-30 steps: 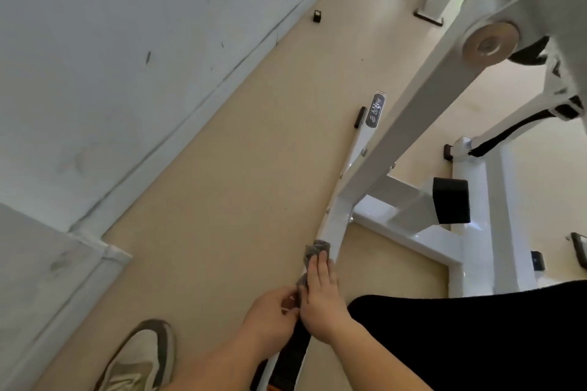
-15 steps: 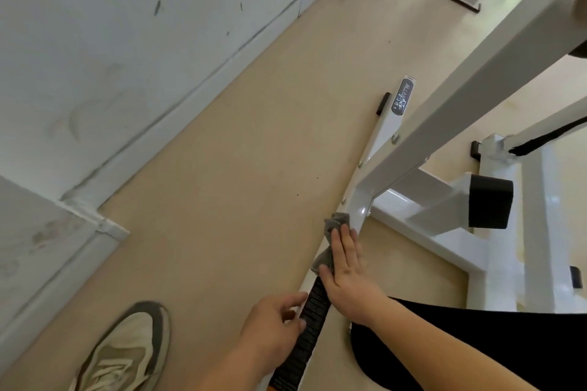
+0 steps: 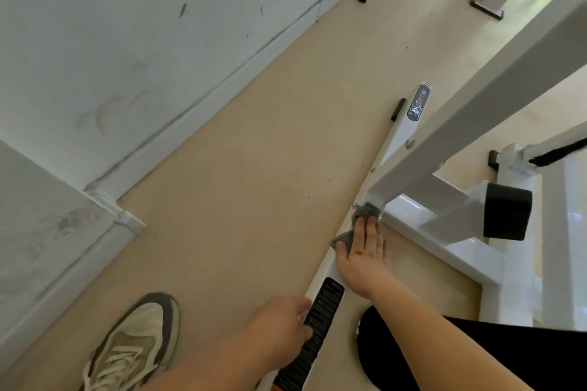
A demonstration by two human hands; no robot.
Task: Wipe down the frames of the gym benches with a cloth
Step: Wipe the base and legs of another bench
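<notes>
The right hand (image 3: 362,251) is pressing the grey cloth (image 3: 364,212) onto the bench's white base rail (image 3: 398,133), fingers straight and together, likely to spread pressure. Beyond its fingertips the cloth is meeting the slanted upright (image 3: 476,105). Behind the wrist, the left hand (image 3: 279,324) is bracing by the black label (image 3: 320,311); I cannot tell whether it is gripping.

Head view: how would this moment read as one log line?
phase: wiping | right hand: flat, presses grey cloth on white floor rail | left hand: rests on rail by black label
</notes>
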